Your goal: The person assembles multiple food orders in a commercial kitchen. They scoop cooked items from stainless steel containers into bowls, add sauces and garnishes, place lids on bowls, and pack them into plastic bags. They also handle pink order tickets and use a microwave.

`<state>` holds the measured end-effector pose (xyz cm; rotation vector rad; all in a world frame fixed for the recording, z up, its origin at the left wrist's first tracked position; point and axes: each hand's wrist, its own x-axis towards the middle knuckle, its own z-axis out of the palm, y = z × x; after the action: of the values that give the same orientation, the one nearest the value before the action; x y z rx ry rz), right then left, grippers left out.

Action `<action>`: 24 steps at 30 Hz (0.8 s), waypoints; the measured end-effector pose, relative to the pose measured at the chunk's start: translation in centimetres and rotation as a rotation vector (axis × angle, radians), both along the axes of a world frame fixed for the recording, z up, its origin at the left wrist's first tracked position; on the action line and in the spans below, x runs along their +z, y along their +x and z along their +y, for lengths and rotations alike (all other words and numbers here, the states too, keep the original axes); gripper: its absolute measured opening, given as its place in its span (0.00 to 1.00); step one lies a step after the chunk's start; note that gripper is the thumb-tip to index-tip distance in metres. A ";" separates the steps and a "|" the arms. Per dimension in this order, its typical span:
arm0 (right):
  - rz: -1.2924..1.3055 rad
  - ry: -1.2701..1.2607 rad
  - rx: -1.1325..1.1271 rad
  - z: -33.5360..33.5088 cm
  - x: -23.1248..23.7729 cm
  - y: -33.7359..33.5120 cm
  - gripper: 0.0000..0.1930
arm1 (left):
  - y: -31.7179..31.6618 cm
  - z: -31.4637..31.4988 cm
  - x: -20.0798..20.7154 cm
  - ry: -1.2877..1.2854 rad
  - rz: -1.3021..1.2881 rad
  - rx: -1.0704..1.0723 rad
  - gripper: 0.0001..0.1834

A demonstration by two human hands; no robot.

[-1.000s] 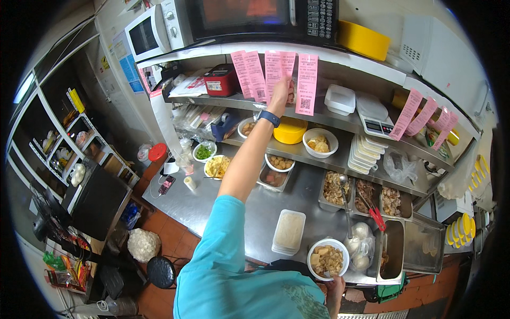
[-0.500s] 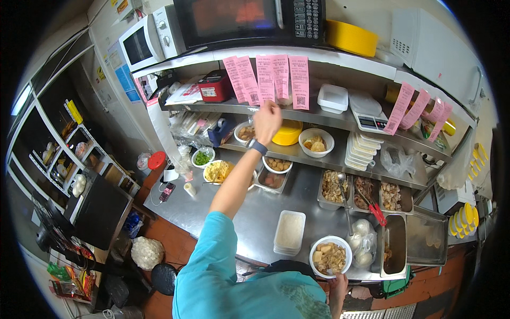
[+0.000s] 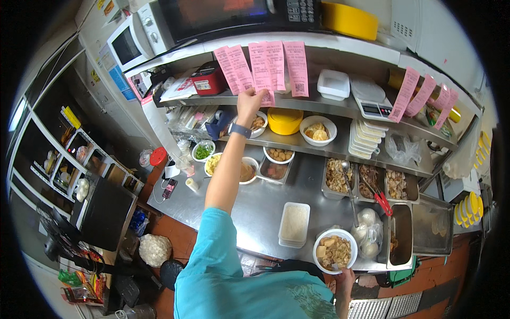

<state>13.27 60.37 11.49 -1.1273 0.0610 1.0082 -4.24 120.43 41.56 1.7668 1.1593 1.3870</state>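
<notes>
My left hand [image 3: 249,101], with a dark band at its wrist, reaches up to the upper shelf's edge. Its fingers close on the lower end of a pink paper slip [image 3: 260,61], one of several that hang there side by side. Down at the counter's front edge, my right hand [image 3: 345,277] grips the rim of a white bowl [image 3: 317,253]. Chunks of brownish food [image 3: 336,252] fill the bowl. To the bowl's left stands a stack of rectangular white tubs [image 3: 295,224], the top one holding something pale.
Metal pans of cooked food [image 3: 338,177] sit at the right with a ladle [image 3: 351,194] and red tongs [image 3: 382,203]. A plastic bag of white round things [image 3: 368,239] lies beside the bowl. Shelves carry a kitchen scale [image 3: 376,110], a yellow tub [image 3: 285,121] and food bowls [image 3: 318,131].
My left hand has shifted left and slightly lower along the hanging slips. My right hand stays at the bowl. The whole view has shifted a little.
</notes>
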 end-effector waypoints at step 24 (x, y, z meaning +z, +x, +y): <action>-1.271 -0.387 0.580 3.6 9.5 18.2 0.28 | 9.5 -48.1 -22.0 -1.346 -0.662 -0.351 0.31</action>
<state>31.47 63.93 20.96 -2.0343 -1.1837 0.6040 5.28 72.28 19.52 0.4388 0.9230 0.5523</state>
